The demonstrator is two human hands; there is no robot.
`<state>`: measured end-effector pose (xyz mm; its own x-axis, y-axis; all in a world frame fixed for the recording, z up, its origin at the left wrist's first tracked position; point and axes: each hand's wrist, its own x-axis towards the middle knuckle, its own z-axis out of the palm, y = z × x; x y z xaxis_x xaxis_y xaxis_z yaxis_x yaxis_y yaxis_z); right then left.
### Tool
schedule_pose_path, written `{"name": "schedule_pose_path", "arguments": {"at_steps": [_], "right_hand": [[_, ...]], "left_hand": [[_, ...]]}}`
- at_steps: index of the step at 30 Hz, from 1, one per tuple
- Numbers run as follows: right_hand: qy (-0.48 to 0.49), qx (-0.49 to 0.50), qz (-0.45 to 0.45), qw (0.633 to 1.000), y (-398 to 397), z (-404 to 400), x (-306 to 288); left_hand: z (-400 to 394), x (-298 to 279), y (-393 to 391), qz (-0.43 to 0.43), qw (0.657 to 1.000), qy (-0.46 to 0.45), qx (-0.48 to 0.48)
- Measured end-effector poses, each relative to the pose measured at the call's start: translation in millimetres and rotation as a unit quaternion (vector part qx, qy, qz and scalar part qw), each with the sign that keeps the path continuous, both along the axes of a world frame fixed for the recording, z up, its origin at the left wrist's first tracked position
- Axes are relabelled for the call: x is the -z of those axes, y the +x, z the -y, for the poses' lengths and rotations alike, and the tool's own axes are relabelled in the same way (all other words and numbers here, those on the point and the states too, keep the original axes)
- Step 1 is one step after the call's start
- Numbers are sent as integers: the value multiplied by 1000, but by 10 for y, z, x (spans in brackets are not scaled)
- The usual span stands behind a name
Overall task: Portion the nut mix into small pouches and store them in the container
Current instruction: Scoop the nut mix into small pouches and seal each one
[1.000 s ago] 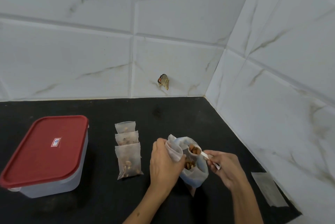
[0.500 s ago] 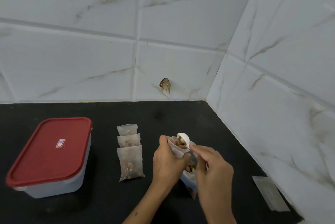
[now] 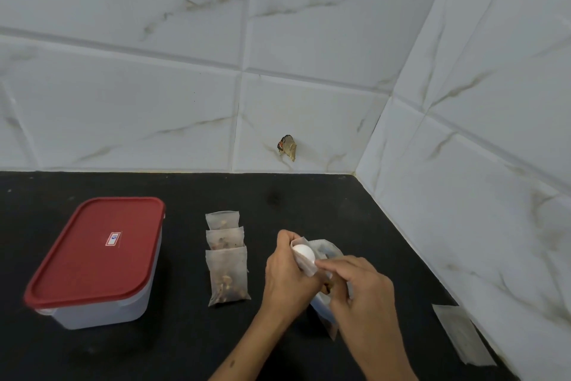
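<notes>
My left hand [image 3: 289, 275] grips a small translucent pouch [image 3: 304, 263] by its mouth, just above the black counter. My right hand [image 3: 361, 294] pinches the handle of a white spoon [image 3: 304, 252], whose bowl is turned over at the pouch's mouth. Behind both hands stands the clear bag of nut mix [image 3: 327, 254], mostly hidden. Three filled pouches [image 3: 227, 257] lie in an overlapping row to the left. The container [image 3: 95, 260], with its red lid on, sits at the far left.
Empty flat pouches [image 3: 463, 334] lie at the right by the wall. White marble tiles form a corner behind and to the right of the black counter [image 3: 309, 201]. A small brown scrap [image 3: 287, 147] sticks to the back wall.
My right hand carried the spoon of nuts from the big bag up to the small pouch and tipped it over; the spoon's bowl now shows its white back.
</notes>
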<state>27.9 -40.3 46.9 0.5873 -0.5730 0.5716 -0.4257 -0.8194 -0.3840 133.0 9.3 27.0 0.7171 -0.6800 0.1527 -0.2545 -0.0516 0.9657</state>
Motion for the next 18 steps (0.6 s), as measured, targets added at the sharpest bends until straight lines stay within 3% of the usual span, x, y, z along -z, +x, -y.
{"name": "schedule_pose_path", "arguments": {"at_steps": [3, 8, 10, 13, 18], "right_hand": [[-6, -4, 53, 999, -6, -50, -78], [124, 98, 233, 960, -3, -198, -191], [180, 165, 179, 953, 2, -86, -61], [217, 240, 6, 946, 15, 91, 215], [239, 187, -213, 929, 21, 205, 322]], "left_hand": [[1, 17, 5, 6, 1000, -17, 6], [-15, 22, 72, 21, 1000, -16, 10], [-60, 27, 80, 15, 1000, -11, 20], [-140, 5, 80, -35, 998, -29, 46], [-189, -37, 172, -150, 983, -92, 52]]}}
